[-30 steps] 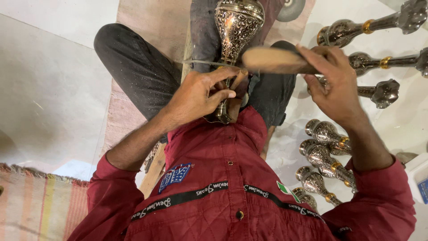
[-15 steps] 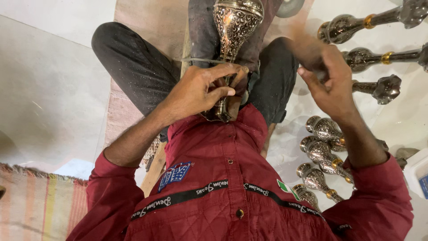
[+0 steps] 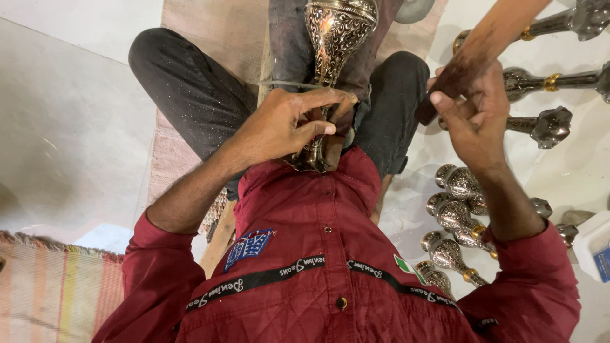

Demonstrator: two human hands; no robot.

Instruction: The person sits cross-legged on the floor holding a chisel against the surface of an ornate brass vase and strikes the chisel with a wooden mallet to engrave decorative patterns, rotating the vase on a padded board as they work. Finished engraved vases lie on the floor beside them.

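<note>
Silver, chased all over with a fine pattern, the vase (image 3: 335, 38) stands upright at the upper middle of the frame, between the person's knees, its bulb catching the light and its narrow stem running down to a flared foot just above the red shirt (image 3: 318, 254). The left hand (image 3: 286, 127) sits in the middle of the frame, fingers curled shut around the stem, with a thin metal tool (image 3: 286, 84) lying across the top of the hand and pointing left. The right hand (image 3: 473, 121) is at the upper right, closed on the dark end of a wooden mallet (image 3: 489, 44) that slants up and out of the top edge; it is well apart from the vase. Dark trousers (image 3: 190, 89) cover the folded legs on either side of the vase, speckled with pale dust. Along the right side of the frame, on the white floor (image 3: 76, 127), lie more silver pieces (image 3: 454, 216) of the same kind, some with gold collars, three stretched out near the upper right corner and a cluster near the right forearm. A white tub (image 3: 591, 241) shows at the right edge. A striped mat (image 3: 57, 292) fills the lower left corner, and a plain beige mat (image 3: 216, 25) lies under the person at the top.
</note>
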